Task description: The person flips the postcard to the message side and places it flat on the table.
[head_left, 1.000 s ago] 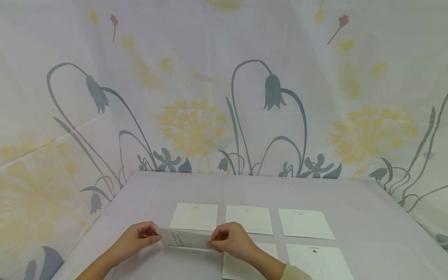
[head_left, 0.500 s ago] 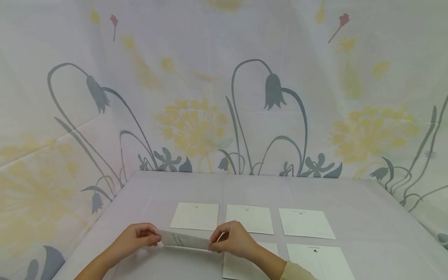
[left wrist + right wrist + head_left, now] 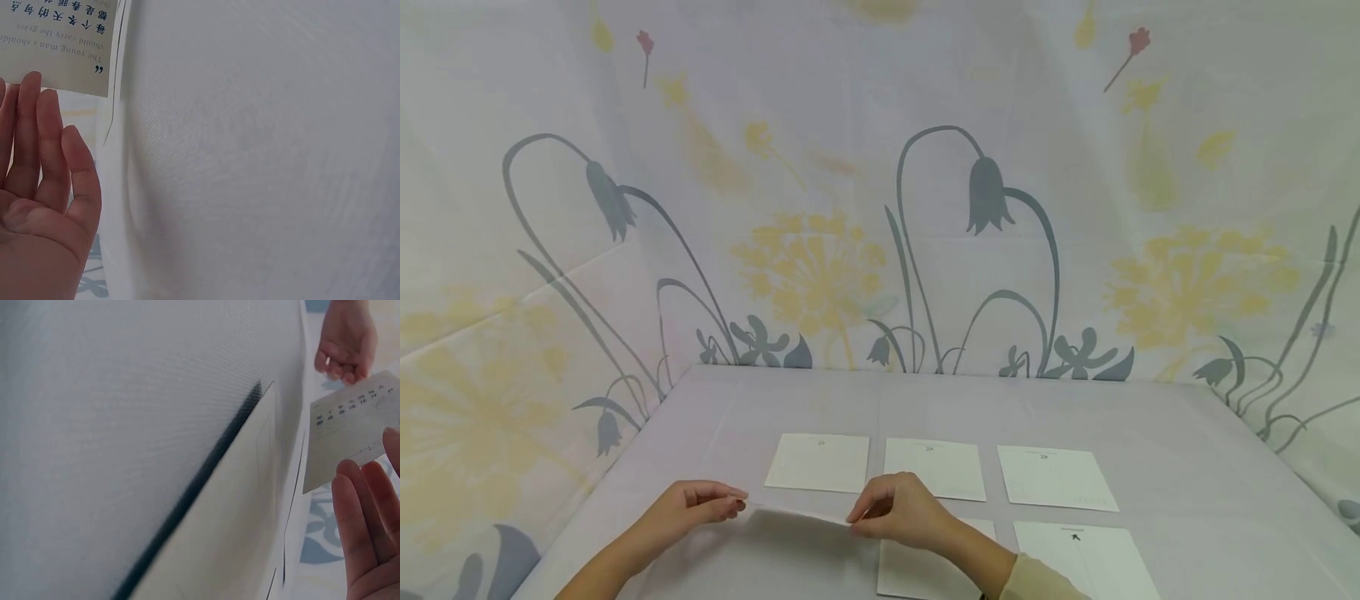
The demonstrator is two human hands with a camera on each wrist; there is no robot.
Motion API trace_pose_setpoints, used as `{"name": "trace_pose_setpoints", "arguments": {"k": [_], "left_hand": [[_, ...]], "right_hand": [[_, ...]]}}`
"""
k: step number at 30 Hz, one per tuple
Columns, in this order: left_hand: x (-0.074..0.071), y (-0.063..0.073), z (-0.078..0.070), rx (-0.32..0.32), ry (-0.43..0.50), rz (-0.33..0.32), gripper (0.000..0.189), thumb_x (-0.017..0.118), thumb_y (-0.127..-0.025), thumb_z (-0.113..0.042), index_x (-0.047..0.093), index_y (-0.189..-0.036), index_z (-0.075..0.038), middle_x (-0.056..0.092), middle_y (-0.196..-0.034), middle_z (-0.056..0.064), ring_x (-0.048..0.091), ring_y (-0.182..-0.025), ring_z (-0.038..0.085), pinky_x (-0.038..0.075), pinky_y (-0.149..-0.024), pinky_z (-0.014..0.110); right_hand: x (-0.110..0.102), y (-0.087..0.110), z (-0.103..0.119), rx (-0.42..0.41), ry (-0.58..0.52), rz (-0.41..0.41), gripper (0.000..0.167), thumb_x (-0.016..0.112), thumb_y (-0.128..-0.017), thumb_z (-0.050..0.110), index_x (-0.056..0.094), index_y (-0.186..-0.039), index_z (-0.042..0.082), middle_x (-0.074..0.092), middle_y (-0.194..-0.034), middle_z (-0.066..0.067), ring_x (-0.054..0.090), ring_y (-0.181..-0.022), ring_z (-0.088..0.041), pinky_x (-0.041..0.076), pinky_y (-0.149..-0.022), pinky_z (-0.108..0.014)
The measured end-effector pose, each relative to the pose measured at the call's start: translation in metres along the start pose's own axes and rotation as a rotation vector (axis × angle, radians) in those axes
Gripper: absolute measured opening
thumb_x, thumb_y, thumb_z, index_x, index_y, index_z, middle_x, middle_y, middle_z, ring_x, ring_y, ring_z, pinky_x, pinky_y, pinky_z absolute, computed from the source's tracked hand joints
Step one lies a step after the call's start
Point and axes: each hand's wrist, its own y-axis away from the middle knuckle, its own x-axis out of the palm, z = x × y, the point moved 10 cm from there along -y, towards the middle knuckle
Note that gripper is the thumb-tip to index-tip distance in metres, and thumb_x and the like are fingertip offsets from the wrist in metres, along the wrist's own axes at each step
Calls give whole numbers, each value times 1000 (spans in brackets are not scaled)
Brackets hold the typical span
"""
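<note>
Both hands pinch one thin postcard (image 3: pixel 805 514) by its opposite short ends, low over the table. The left hand (image 3: pixel 688 507) grips its left end and the right hand (image 3: pixel 904 512) its right end. From the head the card appears almost edge-on, its shadow falling beneath. In the left wrist view, printed Chinese and English lines show on the card (image 3: pixel 56 53) above the left fingers (image 3: pixel 53 150). The right wrist view shows the same printed card (image 3: pixel 344 431) stretched between the two hands.
Several pale cards lie flat on the white table (image 3: pixel 715 425). The back row has a left card (image 3: pixel 817 463), a middle card (image 3: pixel 934 471) and a right card (image 3: pixel 1057 479). In front lie one partly under the right forearm (image 3: pixel 917 571) and another (image 3: pixel 1082 558). A flower-printed curtain (image 3: pixel 850 167) stands behind.
The held card has tipped from showing its printed face to lying nearly edge-on in the head view. Both hands stay in about the same place, still gripping it.
</note>
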Motion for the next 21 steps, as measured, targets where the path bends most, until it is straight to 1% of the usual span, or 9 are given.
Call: {"name": "trace_pose_setpoints", "arguments": {"k": [4,5,6,10,14,17,21], "left_hand": [[3,0,0,37,54,39,34,49,-97,-7,51,-112,23,67,-108,-3,63,-95,10,50,-82,22],[3,0,0,39,60,42,34,49,-97,-7,51,-112,23,67,-108,-6,63,-95,10,50,-82,22],[3,0,1,31,64,39,34,49,-97,-7,51,-112,23,67,-107,-7,63,-94,11,50,-82,22],[2,-1,4,-18,43,10,34,52,-96,-10,55,-112,19,67,-107,-3,63,-92,9,50,-81,22],[-1,0,7,-86,12,-26,33,57,-94,-15,60,-111,13,67,-106,0,61,-90,6,51,-79,22],[0,1,10,-117,20,-29,33,60,-92,-16,61,-111,11,67,-106,4,61,-90,7,51,-78,24],[0,1,16,-171,36,-38,34,64,-89,-18,63,-110,9,67,-104,7,61,-85,11,53,-75,25]], "right_hand": [[0,0,-2,-9,-13,11,5,74,-77,1,71,-81,1,65,-80,2,64,-73,-7,54,-68,-24],[0,0,-2,-9,-19,12,5,74,-76,1,71,-81,1,65,-80,3,64,-74,-7,54,-68,-24],[0,0,-3,-6,-26,13,6,74,-76,0,71,-81,1,65,-81,3,64,-74,-7,54,-68,-24],[0,0,-3,0,-29,21,6,74,-76,0,71,-81,1,65,-81,1,64,-75,-7,54,-69,-24],[0,-1,-3,-5,9,30,6,73,-76,-1,71,-80,2,64,-82,2,63,-76,-6,54,-70,-22],[0,-1,-3,-13,42,35,6,73,-76,-3,72,-79,2,63,-83,3,62,-76,-4,54,-69,-22],[1,-1,-2,-17,76,45,7,74,-74,-3,72,-79,2,63,-84,3,62,-76,-4,53,-69,-21]]}}
